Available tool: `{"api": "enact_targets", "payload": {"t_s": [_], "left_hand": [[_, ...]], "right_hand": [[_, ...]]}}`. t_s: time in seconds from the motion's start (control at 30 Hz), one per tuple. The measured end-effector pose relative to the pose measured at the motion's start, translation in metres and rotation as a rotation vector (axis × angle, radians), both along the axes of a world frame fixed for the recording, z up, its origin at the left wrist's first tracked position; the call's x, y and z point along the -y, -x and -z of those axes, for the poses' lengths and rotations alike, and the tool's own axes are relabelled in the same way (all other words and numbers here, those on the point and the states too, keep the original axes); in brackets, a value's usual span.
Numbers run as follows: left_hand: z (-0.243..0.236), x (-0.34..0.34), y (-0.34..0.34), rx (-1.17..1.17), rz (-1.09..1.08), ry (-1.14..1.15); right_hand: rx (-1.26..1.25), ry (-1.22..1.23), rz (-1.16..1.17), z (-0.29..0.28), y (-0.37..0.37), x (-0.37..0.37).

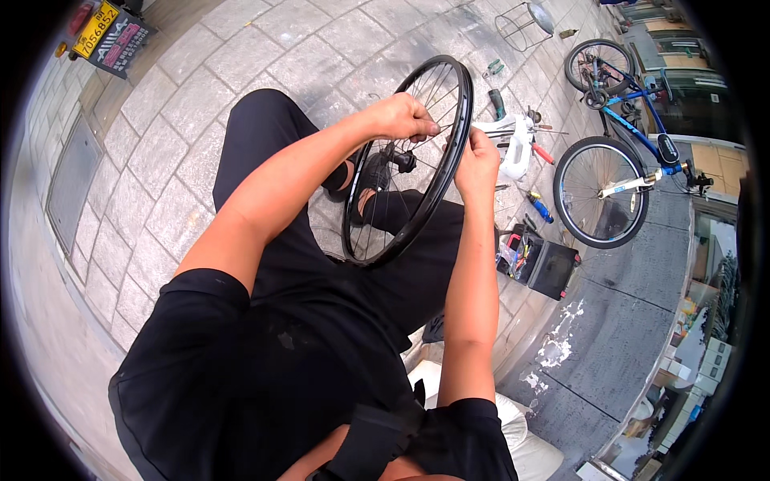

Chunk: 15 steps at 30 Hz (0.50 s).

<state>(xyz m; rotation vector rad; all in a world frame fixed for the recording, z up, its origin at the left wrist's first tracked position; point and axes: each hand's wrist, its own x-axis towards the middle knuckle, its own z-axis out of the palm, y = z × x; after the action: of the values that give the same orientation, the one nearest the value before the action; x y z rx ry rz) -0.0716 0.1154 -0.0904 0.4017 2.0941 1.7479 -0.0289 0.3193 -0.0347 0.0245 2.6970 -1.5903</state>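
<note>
A black bicycle wheel [459,120] with no tyre stands tilted between my legs, its lower rim against my thigh. Thin spokes run from its black hub [403,159] to the rim. My left hand [403,118] reaches over the near side, thumb and fingers pinched together at a spoke inside the rim. At the rim's outer right side, my right hand [479,164] is closed, its fingertips on the rim across from the left fingertips. Whether the right fingers also pinch some small part there, I cannot tell.
An open toolbox [521,255] with assorted tools lies right of my leg. Beyond the wheel are a white stand-like thing [517,148], a blue-handled tool [541,208] and a green-handled tool [496,104]. A blue bicycle [634,112] is at the right, a round-topped stool [539,18] farther off.
</note>
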Motion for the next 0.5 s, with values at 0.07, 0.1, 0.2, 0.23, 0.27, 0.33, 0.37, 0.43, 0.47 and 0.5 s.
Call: {"api": "enact_targets", "payload": {"t_s": [0.07,0.1,0.2,0.23,0.27,0.33,0.37,0.43,0.47,0.5], "left_hand": [[0.001,-0.001,0.006,0.012,0.026,-0.022],[0.001,-0.002,0.009,0.019,0.037,-0.034],[-0.003,-0.008,0.016,0.022,0.06,-0.031],[-0.005,-0.01,0.017,0.017,0.059,-0.04],[-0.01,-0.01,0.016,-0.011,0.077,-0.04],[-0.02,-0.008,0.008,0.049,-0.018,-0.033],[-0.021,-0.009,0.006,0.079,-0.06,-0.032],[-0.009,-0.003,-0.002,0.107,-0.096,-0.106],[-0.004,0.001,-0.011,0.086,-0.118,-0.138],[-0.001,0.003,-0.022,0.07,-0.144,-0.173]], "right_hand": [[0.035,0.097,-0.018,0.008,0.008,-0.004],[0.032,0.088,-0.019,0.01,0.011,-0.005],[-0.022,-0.025,0.002,0.012,0.021,-0.005],[-0.106,-0.193,0.044,0.011,0.019,-0.005],[-0.188,-0.355,0.086,-0.005,0.012,0.01],[-0.231,-0.521,0.086,-0.033,0.002,0.023],[-0.234,-0.515,0.086,-0.037,-0.004,0.023],[-0.24,-0.501,0.084,-0.041,-0.02,0.024],[-0.241,-0.466,0.091,-0.041,-0.035,0.024],[-0.244,-0.415,0.082,-0.038,-0.051,0.02]]}}
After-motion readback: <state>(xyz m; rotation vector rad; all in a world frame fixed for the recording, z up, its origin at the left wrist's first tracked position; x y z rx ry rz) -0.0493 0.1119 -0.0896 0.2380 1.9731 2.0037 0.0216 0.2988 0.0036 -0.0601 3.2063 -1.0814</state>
